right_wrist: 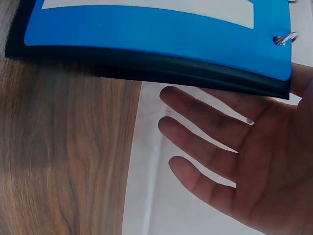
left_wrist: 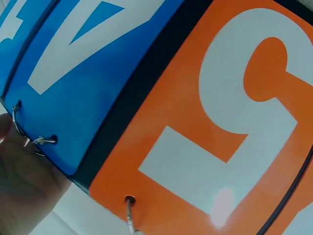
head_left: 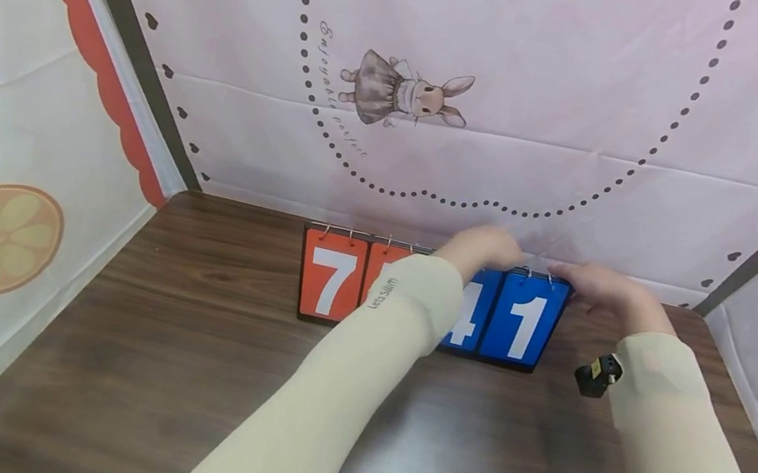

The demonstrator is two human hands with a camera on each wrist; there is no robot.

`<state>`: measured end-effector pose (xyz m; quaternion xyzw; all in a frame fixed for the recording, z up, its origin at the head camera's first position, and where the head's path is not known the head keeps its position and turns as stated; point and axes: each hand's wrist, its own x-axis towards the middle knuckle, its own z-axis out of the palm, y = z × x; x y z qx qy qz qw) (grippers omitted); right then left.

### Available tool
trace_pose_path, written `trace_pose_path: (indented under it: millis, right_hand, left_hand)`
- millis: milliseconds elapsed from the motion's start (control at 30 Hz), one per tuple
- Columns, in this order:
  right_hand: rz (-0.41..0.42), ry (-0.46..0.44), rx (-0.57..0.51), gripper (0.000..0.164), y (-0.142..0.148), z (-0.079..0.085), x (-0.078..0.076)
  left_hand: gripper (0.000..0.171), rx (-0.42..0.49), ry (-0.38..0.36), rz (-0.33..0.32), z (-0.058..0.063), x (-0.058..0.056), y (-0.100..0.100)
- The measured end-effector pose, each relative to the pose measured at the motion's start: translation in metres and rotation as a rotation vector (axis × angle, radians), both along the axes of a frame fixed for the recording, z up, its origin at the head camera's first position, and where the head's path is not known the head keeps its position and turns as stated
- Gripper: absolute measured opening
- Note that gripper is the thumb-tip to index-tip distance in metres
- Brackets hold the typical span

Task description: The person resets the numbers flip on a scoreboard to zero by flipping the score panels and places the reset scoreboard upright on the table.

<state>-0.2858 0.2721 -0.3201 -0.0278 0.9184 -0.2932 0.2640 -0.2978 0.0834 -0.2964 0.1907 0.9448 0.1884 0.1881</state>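
Surface [head_left: 173,369] bears scoreboard [head_left: 487,315] near far edge, left hand [head_left: 483,248] atop, fingers' grip unclear, right hand [head_left: 599,285] at end, fingers extended.

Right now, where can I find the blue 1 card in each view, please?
Head: the 1 card is right of centre, just below the middle.
Left wrist: in the top-left corner, only partly shown.
Right wrist: across the top, cut off by the upper edge.
Shared landmark: the metal rings.
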Motion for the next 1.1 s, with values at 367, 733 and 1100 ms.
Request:
trace_pose_path:
  millis: [367, 733, 1100]
  right_hand:
    - [-0.015, 0.053, -0.034, 0.066, -0.003, -0.006, 0.003]
    - [-0.049, 0.101, -0.097, 0.080, -0.003, -0.016, 0.005]
    - [-0.067, 0.100, -0.121, 0.083, -0.005, -0.017, 0.006]
  left_hand:
    - [0.040, 0.108, -0.076, -0.016, -0.012, -0.004, -0.008]
    - [0.040, 0.098, -0.031, -0.008, -0.017, -0.006, -0.008]
    - [0.040, 0.180, -0.004, 0.094, -0.020, -0.010, -0.008]
